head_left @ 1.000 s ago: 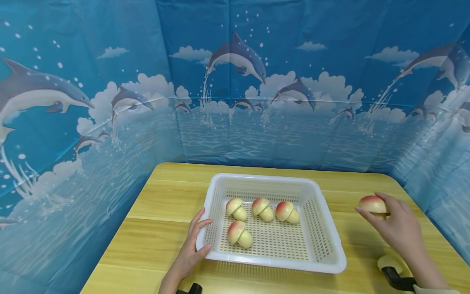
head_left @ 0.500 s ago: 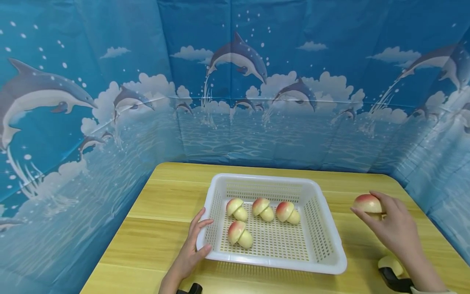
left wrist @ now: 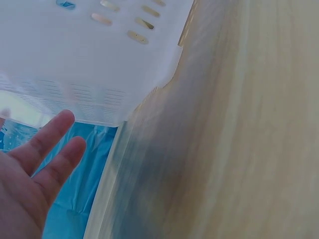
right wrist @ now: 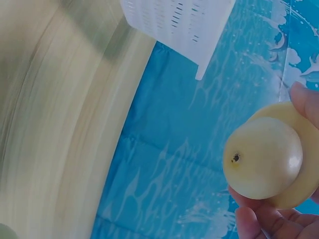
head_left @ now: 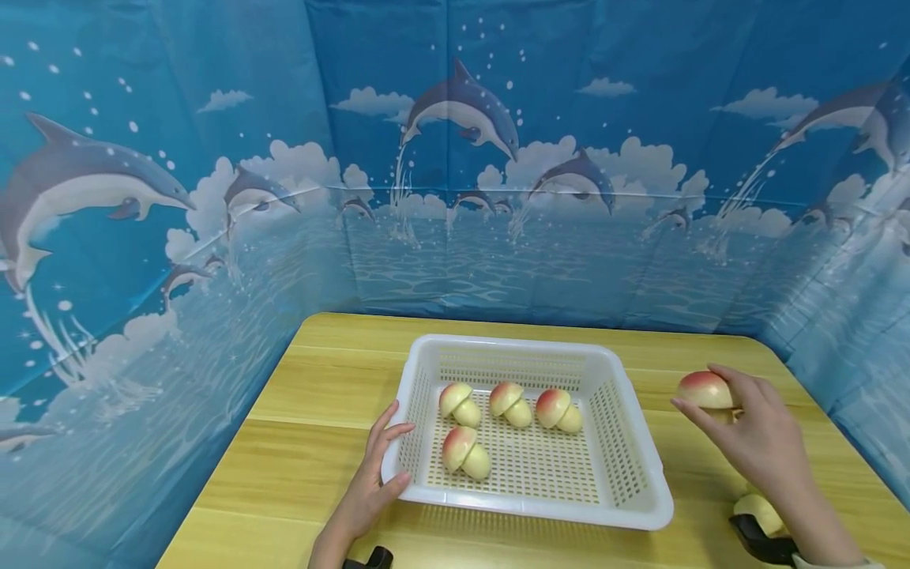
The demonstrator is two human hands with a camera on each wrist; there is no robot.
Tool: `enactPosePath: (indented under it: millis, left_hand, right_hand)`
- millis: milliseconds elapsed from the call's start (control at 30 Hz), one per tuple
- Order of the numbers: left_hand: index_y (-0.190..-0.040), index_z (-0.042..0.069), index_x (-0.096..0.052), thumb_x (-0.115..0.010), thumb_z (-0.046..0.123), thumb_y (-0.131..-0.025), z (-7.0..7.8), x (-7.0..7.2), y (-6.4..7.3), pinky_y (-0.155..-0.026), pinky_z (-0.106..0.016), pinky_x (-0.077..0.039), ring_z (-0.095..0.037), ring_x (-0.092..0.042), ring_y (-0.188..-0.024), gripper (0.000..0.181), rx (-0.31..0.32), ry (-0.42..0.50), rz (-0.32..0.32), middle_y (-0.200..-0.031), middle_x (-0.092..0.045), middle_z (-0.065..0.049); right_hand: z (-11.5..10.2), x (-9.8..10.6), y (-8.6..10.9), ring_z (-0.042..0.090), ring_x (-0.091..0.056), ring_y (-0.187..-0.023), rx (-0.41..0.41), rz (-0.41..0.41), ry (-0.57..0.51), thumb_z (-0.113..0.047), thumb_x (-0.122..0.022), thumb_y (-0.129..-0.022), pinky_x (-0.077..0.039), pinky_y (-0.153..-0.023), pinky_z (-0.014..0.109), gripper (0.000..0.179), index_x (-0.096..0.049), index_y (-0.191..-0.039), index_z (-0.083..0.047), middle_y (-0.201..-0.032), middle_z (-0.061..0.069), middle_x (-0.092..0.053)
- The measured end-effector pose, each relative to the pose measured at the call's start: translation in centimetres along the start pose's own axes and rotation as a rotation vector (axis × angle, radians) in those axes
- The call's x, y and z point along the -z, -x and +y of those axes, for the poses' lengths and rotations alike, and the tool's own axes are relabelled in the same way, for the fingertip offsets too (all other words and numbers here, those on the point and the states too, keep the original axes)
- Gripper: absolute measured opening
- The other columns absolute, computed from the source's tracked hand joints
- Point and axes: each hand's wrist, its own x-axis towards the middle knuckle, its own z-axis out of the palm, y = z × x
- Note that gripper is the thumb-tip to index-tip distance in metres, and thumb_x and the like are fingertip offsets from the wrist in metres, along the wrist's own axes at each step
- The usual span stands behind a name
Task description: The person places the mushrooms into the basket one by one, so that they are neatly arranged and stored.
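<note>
My right hand pinches the red-tinged cap of a toy mushroom, above the table to the right of a white plastic basket. In the right wrist view, the mushroom's pale round stem faces the camera, with fingers and thumb around the cap's edge. My left hand rests at the basket's left front corner, thumb and fingertips over the rim. Two of its fingers stretch out straight beside the basket wall in the left wrist view. Several matching mushrooms lie inside the basket.
Another pale mushroom is on the wooden table beneath my right wrist, partly hidden by a black wrist strap. A blue dolphin-print curtain encloses the table's back and sides.
My right hand has moved slightly left toward the basket, carrying the mushroom. My left hand and the basket have stayed in place.
</note>
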Motion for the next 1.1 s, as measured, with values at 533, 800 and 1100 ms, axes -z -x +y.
enactPosePath:
  millis: [533,800,1100]
  left_hand:
    - [-0.140,0.013,-0.038,-0.054,0.014,-0.085,-0.1,0.0,0.0,-0.089,-0.049,-0.040,-0.041,-0.016,-0.134,0.057,-0.008,-0.003,0.000,-0.157,-0.001,-0.004]
    - [-0.140,0.013,-0.038,-0.054,0.014,-0.085,0.0,0.0,-0.1,-0.089,-0.048,-0.040,-0.041,-0.016,-0.134,0.057,-0.009,-0.002,-0.005,-0.157,0.000,-0.008]
    - [-0.139,0.013,-0.038,-0.054,0.014,-0.085,-0.2,-0.1,0.0,-0.088,-0.044,-0.042,-0.042,-0.018,-0.133,0.057,-0.012,0.007,-0.002,-0.157,0.000,-0.004]
  right_hand:
    - [-2.4,0.1,-0.8,0.032,-0.047,-0.081,0.118,-0.020,-0.001,-0.044,-0.075,-0.078,-0.039,-0.052,0.039,0.076,-0.049,-0.132,0.002,-0.115,0.027,-0.050]
    - [-4.3,-0.3,-1.2,0.035,-0.055,-0.079,0.197,-0.044,0.001,-0.045,-0.075,-0.077,-0.043,-0.051,0.042,0.072,-0.052,-0.129,-0.002,-0.119,0.027,-0.050]
    - [-6.4,-0.9,-1.5,0.031,-0.057,-0.082,0.309,-0.101,-0.026,-0.043,-0.076,-0.077,-0.046,-0.055,0.039,0.066,-0.054,-0.127,-0.007,-0.114,0.019,-0.054]
